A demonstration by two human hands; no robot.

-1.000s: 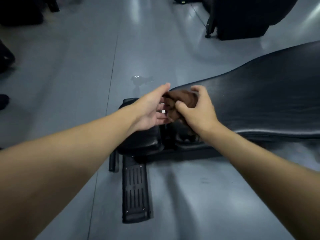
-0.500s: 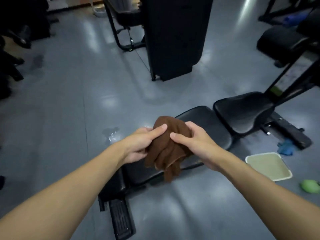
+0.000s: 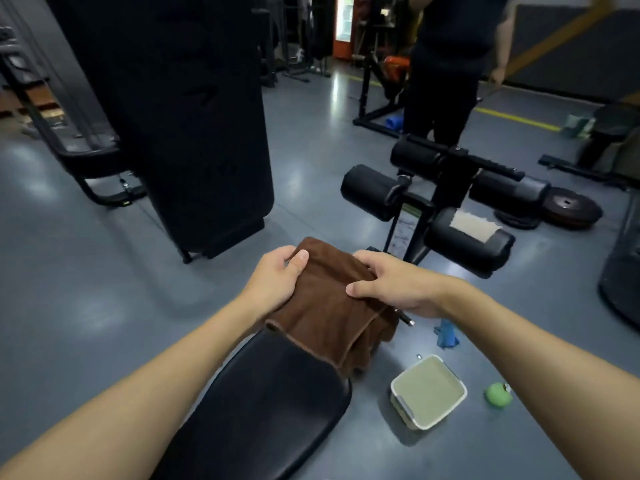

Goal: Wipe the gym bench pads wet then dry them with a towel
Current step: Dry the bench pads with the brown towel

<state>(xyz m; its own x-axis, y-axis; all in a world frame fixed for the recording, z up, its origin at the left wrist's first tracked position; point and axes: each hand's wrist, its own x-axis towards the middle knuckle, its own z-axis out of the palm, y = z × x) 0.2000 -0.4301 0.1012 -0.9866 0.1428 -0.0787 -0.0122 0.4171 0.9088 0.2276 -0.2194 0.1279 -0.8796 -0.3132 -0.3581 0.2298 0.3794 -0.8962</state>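
A brown towel point(image 3: 329, 306) hangs bunched in front of me, held by both hands above the far end of the black bench pad point(image 3: 270, 403). My left hand point(image 3: 277, 282) grips its left side with the thumb on top. My right hand point(image 3: 394, 282) holds the right side, thumb pressed across the cloth. The towel's lower edge drapes onto the pad. Beyond it stand the bench's black leg rollers point(image 3: 467, 240), one with a pale cloth point(image 3: 474, 225) lying on it.
On the floor to the right lie a white tub of murky water point(image 3: 429, 389), a green object point(image 3: 498, 394) and a blue rag point(image 3: 446, 336). A tall black machine point(image 3: 180, 116) stands left. A person in dark clothes point(image 3: 446, 64) stands behind the rollers. Weight plates point(image 3: 568, 206) lie far right.
My view has lifted from the bench's end to look along it toward the rollers. Both hands have raised the towel off the pad and spread it wider between them.
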